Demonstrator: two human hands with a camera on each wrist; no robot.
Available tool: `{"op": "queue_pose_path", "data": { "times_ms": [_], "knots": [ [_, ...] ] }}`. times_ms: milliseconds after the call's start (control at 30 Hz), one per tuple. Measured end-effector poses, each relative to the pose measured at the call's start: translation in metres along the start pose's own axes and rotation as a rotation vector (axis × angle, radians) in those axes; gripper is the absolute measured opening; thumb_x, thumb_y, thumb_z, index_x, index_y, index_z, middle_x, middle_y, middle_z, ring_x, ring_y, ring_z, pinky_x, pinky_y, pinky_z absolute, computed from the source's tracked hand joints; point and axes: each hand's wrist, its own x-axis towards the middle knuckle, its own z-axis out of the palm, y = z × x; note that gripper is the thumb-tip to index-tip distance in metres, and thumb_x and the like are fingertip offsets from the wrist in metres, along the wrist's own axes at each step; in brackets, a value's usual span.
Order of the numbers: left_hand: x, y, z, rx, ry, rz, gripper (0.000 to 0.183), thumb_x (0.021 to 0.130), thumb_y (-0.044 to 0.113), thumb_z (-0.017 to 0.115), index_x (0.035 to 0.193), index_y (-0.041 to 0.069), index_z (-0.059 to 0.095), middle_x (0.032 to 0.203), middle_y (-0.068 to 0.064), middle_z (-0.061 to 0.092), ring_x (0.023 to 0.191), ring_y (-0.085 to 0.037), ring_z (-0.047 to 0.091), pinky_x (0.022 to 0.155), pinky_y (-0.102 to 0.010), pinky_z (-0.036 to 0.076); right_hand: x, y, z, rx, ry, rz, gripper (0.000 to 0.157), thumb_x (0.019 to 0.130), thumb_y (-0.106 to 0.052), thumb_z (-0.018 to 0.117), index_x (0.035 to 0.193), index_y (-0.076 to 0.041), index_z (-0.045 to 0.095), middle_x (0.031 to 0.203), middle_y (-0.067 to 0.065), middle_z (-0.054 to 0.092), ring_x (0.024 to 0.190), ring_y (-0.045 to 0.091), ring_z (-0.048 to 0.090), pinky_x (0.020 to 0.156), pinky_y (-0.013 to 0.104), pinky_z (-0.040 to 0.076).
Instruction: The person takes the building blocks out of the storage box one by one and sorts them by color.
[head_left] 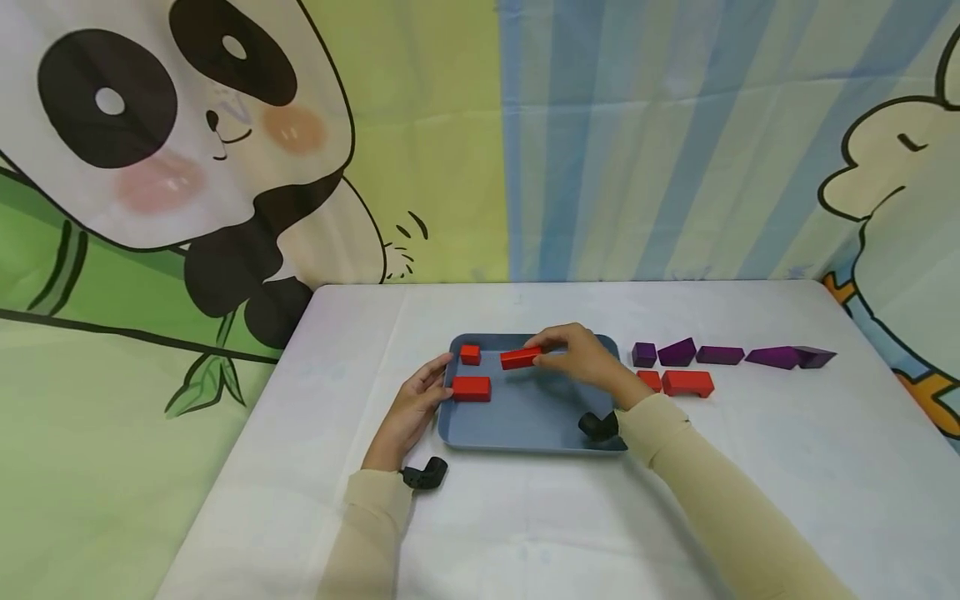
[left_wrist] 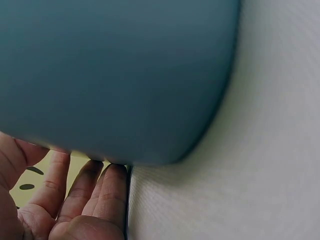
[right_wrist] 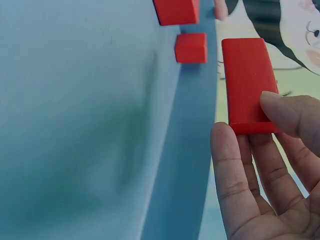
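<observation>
A flat red rectangular block (right_wrist: 246,80) is pinched between the thumb and fingers of my right hand (head_left: 579,358), above the back part of a blue-grey tray (head_left: 540,421). At the tray's left side, my left hand (head_left: 416,408) rests with fingers extended, fingertips right at the outer wall in the left wrist view. Its thumb lies at the rim beside a red rectangular block (head_left: 471,389) inside the tray. A small red cube (head_left: 470,355) sits behind that block, near the back left corner.
Right of the tray, a row of purple blocks (head_left: 720,356) of different shapes lies on the white table (head_left: 495,525). In front of them are a red arch-shaped block (head_left: 687,382) and a smaller red block (head_left: 649,381). A printed cloth backdrop (head_left: 427,142) hangs behind the table.
</observation>
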Motion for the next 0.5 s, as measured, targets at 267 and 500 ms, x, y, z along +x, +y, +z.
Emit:
{"op": "queue_pose_path", "data": {
  "times_ms": [267, 500],
  "knots": [
    [0.0, -0.001, 0.001, 0.003, -0.002, 0.005, 0.07, 0.096, -0.009, 0.059, 0.164, 0.002, 0.043, 0.174, -0.017, 0.033, 0.16, -0.034, 0.033, 0.12, -0.03, 0.04, -0.028, 0.017, -0.035, 0.057, 0.074, -0.002, 0.03, 0.101, -0.008, 0.074, 0.129, 0.002, 0.076, 0.124, 0.02, 0.075, 0.11, 0.034, 0.071, 0.09, 0.034, 0.056],
    [-0.001, 0.0, 0.001, 0.019, -0.005, 0.01, 0.07, 0.097, -0.008, 0.06, 0.165, 0.002, 0.042, 0.175, -0.017, 0.032, 0.161, -0.034, 0.031, 0.117, -0.026, 0.043, -0.053, 0.024, -0.058, 0.075, 0.134, 0.042, 0.031, 0.102, -0.009, 0.074, 0.131, 0.002, 0.074, 0.122, 0.02, 0.074, 0.108, 0.032, 0.068, 0.086, 0.027, 0.055]
  ]
}}
